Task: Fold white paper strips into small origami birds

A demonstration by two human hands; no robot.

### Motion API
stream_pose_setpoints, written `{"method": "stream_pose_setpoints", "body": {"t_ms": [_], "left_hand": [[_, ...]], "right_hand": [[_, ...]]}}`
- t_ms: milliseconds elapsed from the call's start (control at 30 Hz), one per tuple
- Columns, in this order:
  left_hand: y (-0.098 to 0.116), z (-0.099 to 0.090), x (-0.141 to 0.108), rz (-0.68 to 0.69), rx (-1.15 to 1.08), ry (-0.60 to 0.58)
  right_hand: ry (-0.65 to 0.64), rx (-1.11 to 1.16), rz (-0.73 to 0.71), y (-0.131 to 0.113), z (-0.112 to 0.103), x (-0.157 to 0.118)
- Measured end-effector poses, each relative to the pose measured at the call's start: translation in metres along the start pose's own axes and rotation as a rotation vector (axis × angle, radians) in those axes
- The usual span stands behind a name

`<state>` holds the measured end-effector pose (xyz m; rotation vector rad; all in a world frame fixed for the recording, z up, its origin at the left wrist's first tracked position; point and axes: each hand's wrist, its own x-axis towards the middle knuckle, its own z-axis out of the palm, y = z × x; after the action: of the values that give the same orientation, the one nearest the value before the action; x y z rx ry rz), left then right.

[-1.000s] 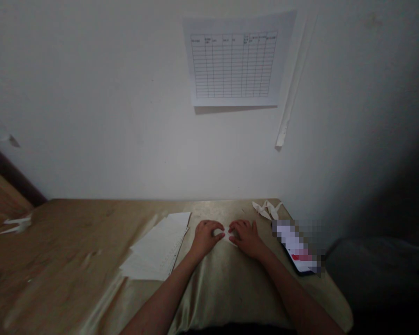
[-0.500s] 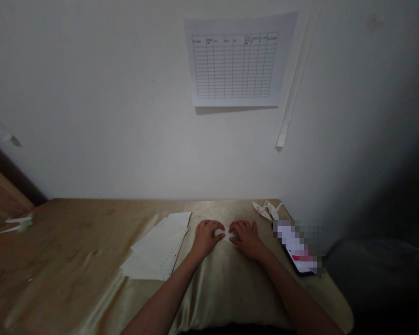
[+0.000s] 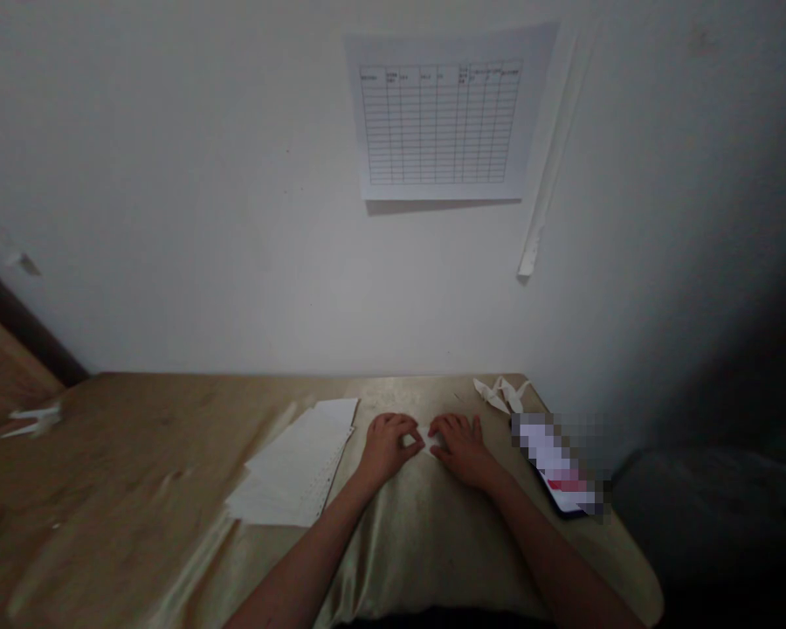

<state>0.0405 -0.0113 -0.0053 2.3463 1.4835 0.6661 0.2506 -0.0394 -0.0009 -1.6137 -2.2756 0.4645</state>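
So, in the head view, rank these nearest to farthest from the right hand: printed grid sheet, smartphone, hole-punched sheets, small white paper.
1. Small white paper: at the right hand, on its left side.
2. Smartphone: to its right.
3. Hole-punched sheets: left, beyond the left hand.
4. Printed grid sheet: high on the wall.

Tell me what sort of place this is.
Probably a work corner in an indoor room; home or office, I can't tell. A cloth-covered table stands against a white wall with a printed grid sheet on it.
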Motion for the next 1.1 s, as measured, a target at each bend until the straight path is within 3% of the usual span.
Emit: {"method": "stream_pose_setpoints", "body": {"t_ms": [1100], "left_hand": [[-0.012, 0.006, 0.003, 0.046, -0.021, -0.014]], "right_hand": [[-0.006, -0.001, 0.007, 0.002, 0.007, 0.004]]}}
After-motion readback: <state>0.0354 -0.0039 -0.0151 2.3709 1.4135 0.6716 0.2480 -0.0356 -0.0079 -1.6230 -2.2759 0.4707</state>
